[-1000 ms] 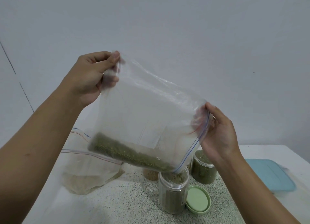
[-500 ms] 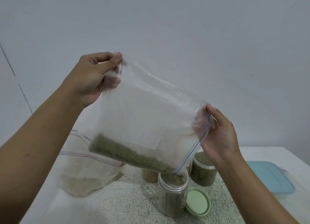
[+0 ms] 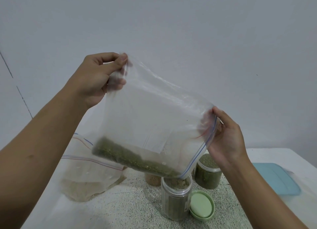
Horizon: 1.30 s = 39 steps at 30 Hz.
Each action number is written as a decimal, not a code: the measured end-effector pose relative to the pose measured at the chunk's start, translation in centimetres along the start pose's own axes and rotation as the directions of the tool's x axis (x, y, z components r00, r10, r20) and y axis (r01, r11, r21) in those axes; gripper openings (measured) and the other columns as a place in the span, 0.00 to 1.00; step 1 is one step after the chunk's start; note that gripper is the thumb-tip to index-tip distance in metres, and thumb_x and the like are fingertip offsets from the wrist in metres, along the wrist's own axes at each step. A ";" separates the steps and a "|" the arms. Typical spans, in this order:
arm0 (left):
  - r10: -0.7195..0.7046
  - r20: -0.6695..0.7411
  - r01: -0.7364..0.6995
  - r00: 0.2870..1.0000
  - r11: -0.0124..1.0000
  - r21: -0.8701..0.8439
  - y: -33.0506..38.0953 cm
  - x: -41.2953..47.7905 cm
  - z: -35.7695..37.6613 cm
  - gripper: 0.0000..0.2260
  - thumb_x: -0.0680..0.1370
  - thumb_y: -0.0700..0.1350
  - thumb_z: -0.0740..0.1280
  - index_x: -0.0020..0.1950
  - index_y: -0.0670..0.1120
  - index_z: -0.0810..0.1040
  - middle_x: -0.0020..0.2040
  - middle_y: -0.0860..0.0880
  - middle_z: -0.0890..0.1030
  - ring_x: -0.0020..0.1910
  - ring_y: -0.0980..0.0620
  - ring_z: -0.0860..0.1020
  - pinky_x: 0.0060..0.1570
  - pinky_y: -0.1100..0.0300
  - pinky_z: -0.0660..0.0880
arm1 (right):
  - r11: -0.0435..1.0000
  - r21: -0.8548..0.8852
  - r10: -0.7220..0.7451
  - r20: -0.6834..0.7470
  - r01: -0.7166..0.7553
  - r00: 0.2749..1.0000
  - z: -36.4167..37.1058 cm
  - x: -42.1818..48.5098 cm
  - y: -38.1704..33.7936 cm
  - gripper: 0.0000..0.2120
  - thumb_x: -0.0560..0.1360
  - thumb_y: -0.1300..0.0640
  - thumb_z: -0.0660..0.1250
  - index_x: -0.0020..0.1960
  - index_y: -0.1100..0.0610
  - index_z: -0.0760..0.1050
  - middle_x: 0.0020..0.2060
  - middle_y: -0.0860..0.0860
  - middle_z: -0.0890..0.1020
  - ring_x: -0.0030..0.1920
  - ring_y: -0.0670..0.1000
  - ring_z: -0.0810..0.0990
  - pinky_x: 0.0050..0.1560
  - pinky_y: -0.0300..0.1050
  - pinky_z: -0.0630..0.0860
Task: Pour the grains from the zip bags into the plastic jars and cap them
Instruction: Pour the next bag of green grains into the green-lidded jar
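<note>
I hold a clear zip bag (image 3: 154,119) tilted in the air, green grains (image 3: 130,160) lying along its lower edge. My left hand (image 3: 97,76) pinches its upper left corner. My right hand (image 3: 226,136) grips the zip end at the right. The bag's lower right corner hangs just over the open mouth of a clear plastic jar (image 3: 175,199) that is nearly full of green grains. A green cap (image 3: 202,205) leans against that jar's right side.
A second jar of green grains (image 3: 208,175) stands behind, uncapped. A jar of brown grains (image 3: 152,180) is partly hidden by the bag. Another zip bag with pale grains (image 3: 85,175) slumps at the left. A blue lid (image 3: 277,179) lies at the right on the white table (image 3: 267,153).
The bag and both hands have barely shifted; the grains have slid a little toward the lower right corner over the jar.
</note>
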<state>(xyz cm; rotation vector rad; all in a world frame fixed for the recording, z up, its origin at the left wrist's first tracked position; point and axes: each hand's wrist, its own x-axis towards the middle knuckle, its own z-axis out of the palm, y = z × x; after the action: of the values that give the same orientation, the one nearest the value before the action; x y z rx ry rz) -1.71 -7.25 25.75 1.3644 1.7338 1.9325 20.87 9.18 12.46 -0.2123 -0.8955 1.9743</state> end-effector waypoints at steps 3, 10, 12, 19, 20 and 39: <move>-0.002 0.003 0.002 1.000 1.000 -0.001 0.0 0.0 0.1 0.10 0.78 0.52 0.70 0.45 0.48 0.85 0.38 0.50 0.76 0.28 0.53 0.76 0.31 0.65 0.74 | 1.000 -0.007 -0.004 -0.007 0.004 1.000 -0.1 0.0 -0.1 0.05 0.79 0.58 0.66 0.45 0.56 0.78 0.35 0.50 0.82 0.37 0.48 0.77 0.39 0.40 0.73; 0.002 0.004 -0.002 1.000 1.000 0.014 0.0 0.0 0.1 0.10 0.79 0.52 0.70 0.45 0.47 0.84 0.36 0.51 0.76 0.27 0.53 0.76 0.31 0.65 0.74 | 1.000 -0.001 0.000 -0.001 0.000 1.000 -0.2 0.0 0.0 0.04 0.78 0.58 0.66 0.45 0.57 0.78 0.35 0.50 0.81 0.38 0.49 0.77 0.41 0.41 0.73; 0.011 -0.001 -0.011 1.000 1.000 0.022 0.1 -0.1 0.1 0.10 0.79 0.52 0.70 0.45 0.47 0.84 0.37 0.51 0.76 0.27 0.53 0.76 0.30 0.65 0.74 | 1.000 -0.002 -0.005 0.002 0.005 1.000 -0.2 0.0 0.0 0.05 0.78 0.58 0.66 0.45 0.57 0.78 0.35 0.50 0.81 0.38 0.49 0.77 0.42 0.42 0.72; 0.036 -0.002 -0.036 0.999 0.997 0.068 0.2 -0.4 0.1 0.10 0.80 0.52 0.69 0.44 0.48 0.84 0.37 0.51 0.77 0.27 0.53 0.77 0.31 0.64 0.75 | 1.000 -0.014 -0.011 -0.014 0.011 1.000 -0.2 -0.3 0.1 0.07 0.80 0.58 0.65 0.43 0.56 0.78 0.35 0.49 0.81 0.37 0.48 0.78 0.39 0.40 0.74; 0.036 -0.001 -0.035 0.999 0.997 0.073 0.2 -0.4 0.1 0.10 0.80 0.52 0.69 0.44 0.48 0.84 0.37 0.51 0.77 0.27 0.54 0.77 0.31 0.64 0.75 | 1.000 -0.014 -0.008 -0.017 0.008 1.000 -0.3 -0.3 0.2 0.07 0.80 0.58 0.65 0.44 0.56 0.78 0.35 0.49 0.81 0.37 0.48 0.78 0.38 0.40 0.75; 0.059 -0.002 -0.059 0.998 0.992 0.113 1.3 -0.4 -0.4 0.10 0.80 0.53 0.70 0.46 0.48 0.84 0.37 0.52 0.78 0.29 0.53 0.78 0.32 0.64 0.76 | 1.000 0.022 -0.003 0.012 0.002 1.000 0.5 -0.2 0.3 0.08 0.80 0.59 0.65 0.43 0.57 0.79 0.34 0.50 0.81 0.37 0.48 0.78 0.39 0.40 0.75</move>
<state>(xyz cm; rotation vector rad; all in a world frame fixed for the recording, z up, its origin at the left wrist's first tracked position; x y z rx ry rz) -1.25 -8.18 26.70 1.4657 1.8513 1.8958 20.55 8.67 12.63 -0.1874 -0.8811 1.9838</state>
